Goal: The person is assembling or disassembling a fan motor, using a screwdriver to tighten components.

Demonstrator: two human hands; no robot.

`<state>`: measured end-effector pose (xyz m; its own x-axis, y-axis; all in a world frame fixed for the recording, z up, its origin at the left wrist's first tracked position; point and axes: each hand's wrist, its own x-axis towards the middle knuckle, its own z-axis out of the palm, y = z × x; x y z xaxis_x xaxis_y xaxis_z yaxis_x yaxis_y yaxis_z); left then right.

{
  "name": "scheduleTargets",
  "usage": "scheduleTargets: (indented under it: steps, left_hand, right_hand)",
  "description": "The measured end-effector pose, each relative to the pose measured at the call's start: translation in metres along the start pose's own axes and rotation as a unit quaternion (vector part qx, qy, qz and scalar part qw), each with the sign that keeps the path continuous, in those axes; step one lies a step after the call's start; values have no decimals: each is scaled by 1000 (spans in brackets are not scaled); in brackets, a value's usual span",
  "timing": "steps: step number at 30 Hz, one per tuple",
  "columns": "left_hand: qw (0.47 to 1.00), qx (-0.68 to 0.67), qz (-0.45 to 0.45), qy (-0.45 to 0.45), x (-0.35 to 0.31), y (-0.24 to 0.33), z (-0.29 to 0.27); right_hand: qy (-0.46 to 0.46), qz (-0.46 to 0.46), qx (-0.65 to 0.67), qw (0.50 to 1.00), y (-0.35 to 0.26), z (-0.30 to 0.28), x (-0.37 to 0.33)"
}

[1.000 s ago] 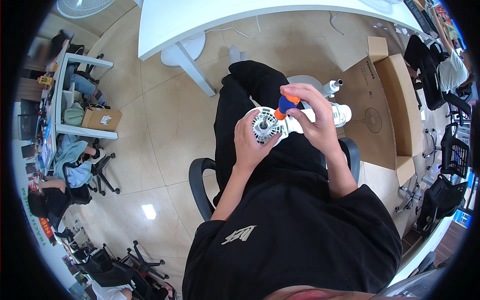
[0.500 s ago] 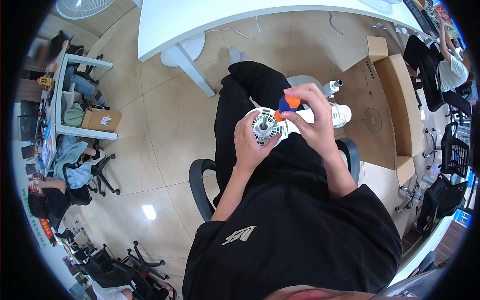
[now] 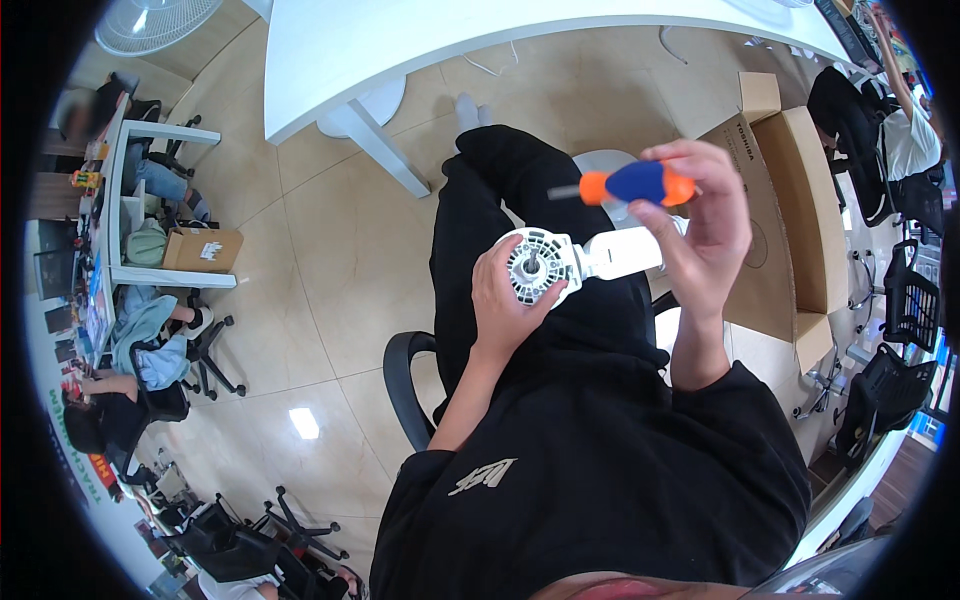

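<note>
Beige floor tiles fill the room below a seated person in black, with a white tabletop ahead. At the grip, the left hand is wrapped closed around the round head of a small white fan body, its slotted housing facing up and its flat handle running out to the right over the lap. The right hand is closed on a screwdriver with an orange-and-blue handle, held level above the fan, its short metal shaft pointing left, clear of the housing. Just beyond the right hand, an open cardboard box lies on the floor; further off stand a white shelf unit and office chairs, with other people seated at the edges. Since the fan is held in the air over the lap, I judge that a loosened screw or the housing itself could slip and roll away across the floor. Compared with a second ago, the screwdriver has lifted away from the housing and turned roughly horizontal, while the left hand has kept its hold.
</note>
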<state>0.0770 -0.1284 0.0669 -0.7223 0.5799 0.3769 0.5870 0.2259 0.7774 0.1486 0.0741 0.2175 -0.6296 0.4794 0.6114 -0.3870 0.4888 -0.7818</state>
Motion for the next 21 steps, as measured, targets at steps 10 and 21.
scheduleTargets:
  steps: [10, 21]
  left_hand:
    - [999, 13, -25, -28, 5, 4, -4]
    - [998, 3, -44, -44, 13, 2, -3]
  right_hand:
    - [175, -117, -63, 976, 52, 28, 83]
    - [194, -102, -159, 963, 120, 42, 134]
